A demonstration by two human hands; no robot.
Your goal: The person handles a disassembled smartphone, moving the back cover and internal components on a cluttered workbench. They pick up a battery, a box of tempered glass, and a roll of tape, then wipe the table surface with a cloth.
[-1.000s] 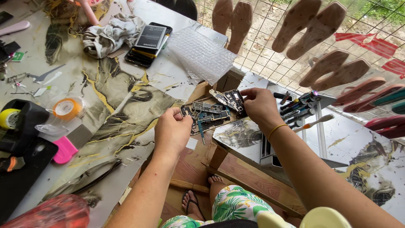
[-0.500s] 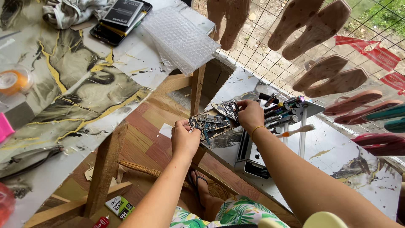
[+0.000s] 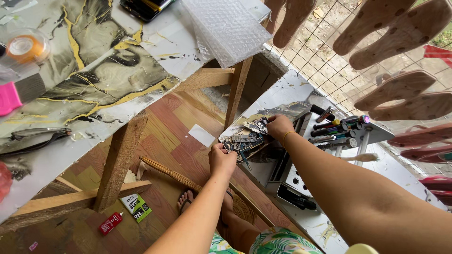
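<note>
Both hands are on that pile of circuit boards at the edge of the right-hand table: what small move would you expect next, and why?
Probably drawing the circuit boards inward from the table edge. The left hand grips the pile's near end, which overhangs the floor, while the right hand pins the far end by the tool stand. This is only a judgement.

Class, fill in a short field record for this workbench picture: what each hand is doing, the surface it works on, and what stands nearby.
Left hand: grips the near end of a pile of circuit boards
Right hand: rests on the far end of the pile
Surface: marbled side table
Right of pile: tool rack
Main table: bubble wrap, tape roll
Floor: broom
</note>
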